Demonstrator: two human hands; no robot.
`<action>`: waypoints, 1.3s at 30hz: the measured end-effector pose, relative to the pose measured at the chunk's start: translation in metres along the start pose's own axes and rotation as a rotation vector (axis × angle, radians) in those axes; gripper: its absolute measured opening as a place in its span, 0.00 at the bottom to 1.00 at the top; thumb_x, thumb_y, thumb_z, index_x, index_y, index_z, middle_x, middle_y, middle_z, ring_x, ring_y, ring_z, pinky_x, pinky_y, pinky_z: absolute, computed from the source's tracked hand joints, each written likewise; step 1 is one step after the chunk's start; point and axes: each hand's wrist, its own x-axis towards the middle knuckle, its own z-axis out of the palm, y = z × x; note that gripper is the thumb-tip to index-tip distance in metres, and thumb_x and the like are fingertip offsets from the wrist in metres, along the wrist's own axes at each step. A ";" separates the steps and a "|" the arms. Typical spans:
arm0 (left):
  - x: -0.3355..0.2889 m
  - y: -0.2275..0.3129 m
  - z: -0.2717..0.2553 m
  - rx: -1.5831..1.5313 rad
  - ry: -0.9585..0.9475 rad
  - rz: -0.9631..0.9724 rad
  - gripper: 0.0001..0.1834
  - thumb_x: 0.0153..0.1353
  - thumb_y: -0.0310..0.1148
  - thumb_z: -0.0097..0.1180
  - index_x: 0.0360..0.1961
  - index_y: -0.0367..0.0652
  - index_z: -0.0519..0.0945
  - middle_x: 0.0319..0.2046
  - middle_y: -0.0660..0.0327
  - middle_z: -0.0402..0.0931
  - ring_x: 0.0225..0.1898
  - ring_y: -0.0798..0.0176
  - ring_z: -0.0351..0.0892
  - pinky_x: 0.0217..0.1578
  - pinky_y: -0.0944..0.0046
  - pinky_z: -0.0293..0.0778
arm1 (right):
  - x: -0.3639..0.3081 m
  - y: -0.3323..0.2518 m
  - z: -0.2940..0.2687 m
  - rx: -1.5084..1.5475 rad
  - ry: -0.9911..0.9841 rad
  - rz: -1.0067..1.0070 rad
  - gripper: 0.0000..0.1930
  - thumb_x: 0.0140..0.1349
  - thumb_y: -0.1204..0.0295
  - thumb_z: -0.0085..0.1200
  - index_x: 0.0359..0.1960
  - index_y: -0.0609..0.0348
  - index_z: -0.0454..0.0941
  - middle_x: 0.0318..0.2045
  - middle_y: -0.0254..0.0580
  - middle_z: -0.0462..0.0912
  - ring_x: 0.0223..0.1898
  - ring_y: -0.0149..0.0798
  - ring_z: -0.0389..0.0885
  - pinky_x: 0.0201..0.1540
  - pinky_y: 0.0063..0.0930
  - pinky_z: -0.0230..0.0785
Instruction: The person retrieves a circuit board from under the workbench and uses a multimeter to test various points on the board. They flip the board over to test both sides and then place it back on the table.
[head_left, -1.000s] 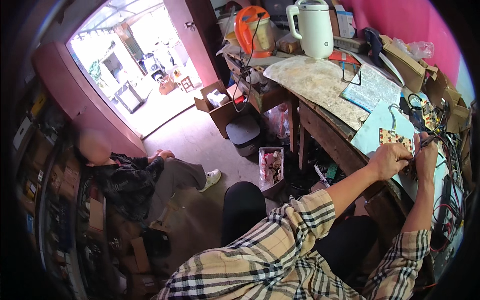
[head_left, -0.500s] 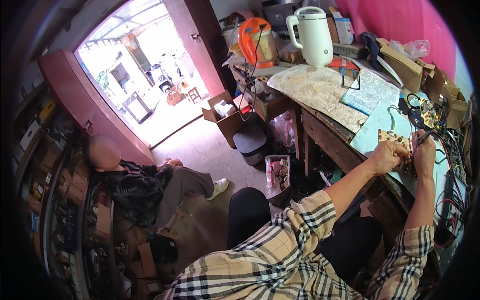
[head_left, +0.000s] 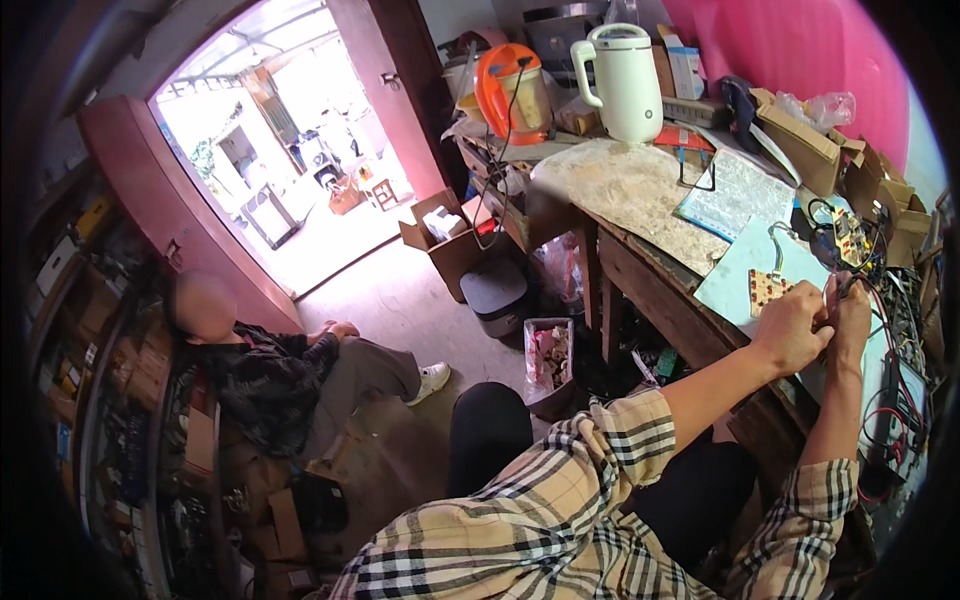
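Observation:
On a pale blue sheet (head_left: 728,283) on the bench lies a tan circuit board (head_left: 768,291) with dark red spots and a short cable at its far edge. My left hand (head_left: 793,328) is over the board's right part, hiding it, with its fingers closed in a pinch beside my right hand. What they hold, if anything, is hidden. My right hand (head_left: 850,318) is closed on dark test leads (head_left: 848,284), which run off to the right; their tips do not show. The two hands touch or nearly touch.
Right of my hands lie a meter-like device (head_left: 910,388) and tangled wires. Beyond are a second circuit board (head_left: 852,240), a booklet (head_left: 742,197), cardboard boxes (head_left: 800,140), a white jug-shaped appliance (head_left: 625,90) and an orange one (head_left: 512,95). A person (head_left: 290,375) sits at left, near shelves.
My left hand has shifted right, away from the board's visible part and in against my right hand. More of the board's left part shows. The whole view has shifted slightly.

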 end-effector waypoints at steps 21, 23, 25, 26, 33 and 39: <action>-0.009 -0.026 0.012 -0.873 0.177 -0.271 0.03 0.68 0.28 0.45 0.40 0.40 0.68 0.33 0.51 0.80 0.17 0.72 0.72 0.16 0.76 0.62 | -0.003 -0.042 -0.027 -0.266 -0.092 0.183 0.13 0.60 0.63 0.53 0.32 0.62 0.78 0.31 0.53 0.80 0.32 0.55 0.81 0.36 0.46 0.73; -0.009 -0.025 0.012 -0.912 0.213 -0.289 0.04 0.70 0.29 0.42 0.39 0.40 0.66 0.34 0.51 0.80 0.16 0.71 0.72 0.16 0.76 0.61 | -0.003 -0.039 -0.027 -0.271 -0.098 0.198 0.13 0.60 0.63 0.53 0.32 0.62 0.78 0.31 0.52 0.80 0.32 0.55 0.81 0.37 0.46 0.73; -0.008 -0.025 0.012 -0.970 0.243 -0.308 0.05 0.70 0.31 0.41 0.39 0.40 0.65 0.35 0.48 0.79 0.16 0.70 0.72 0.15 0.76 0.61 | -0.004 -0.035 -0.027 -0.286 -0.094 0.207 0.12 0.60 0.63 0.53 0.32 0.61 0.78 0.31 0.52 0.80 0.33 0.55 0.81 0.37 0.46 0.73; -0.008 -0.025 0.011 -0.974 0.268 -0.306 0.05 0.71 0.31 0.40 0.39 0.40 0.65 0.35 0.48 0.79 0.16 0.70 0.72 0.15 0.76 0.61 | -0.004 -0.035 -0.027 -0.288 -0.102 0.210 0.12 0.60 0.63 0.53 0.32 0.61 0.78 0.31 0.52 0.80 0.33 0.55 0.81 0.37 0.46 0.73; -0.006 -0.029 0.005 -0.864 0.383 -0.323 0.09 0.72 0.37 0.38 0.35 0.44 0.63 0.35 0.48 0.81 0.14 0.72 0.71 0.12 0.76 0.59 | 0.000 -0.038 -0.016 -0.263 -0.079 0.176 0.12 0.60 0.64 0.54 0.30 0.62 0.78 0.29 0.53 0.80 0.33 0.56 0.81 0.37 0.46 0.72; -0.001 -0.030 0.019 -0.879 0.316 -0.280 0.09 0.70 0.36 0.45 0.34 0.45 0.68 0.25 0.64 0.73 0.17 0.77 0.66 0.16 0.76 0.65 | 0.002 -0.008 -0.013 -0.230 -0.094 0.058 0.12 0.62 0.66 0.50 0.30 0.64 0.76 0.30 0.56 0.79 0.37 0.59 0.78 0.39 0.48 0.68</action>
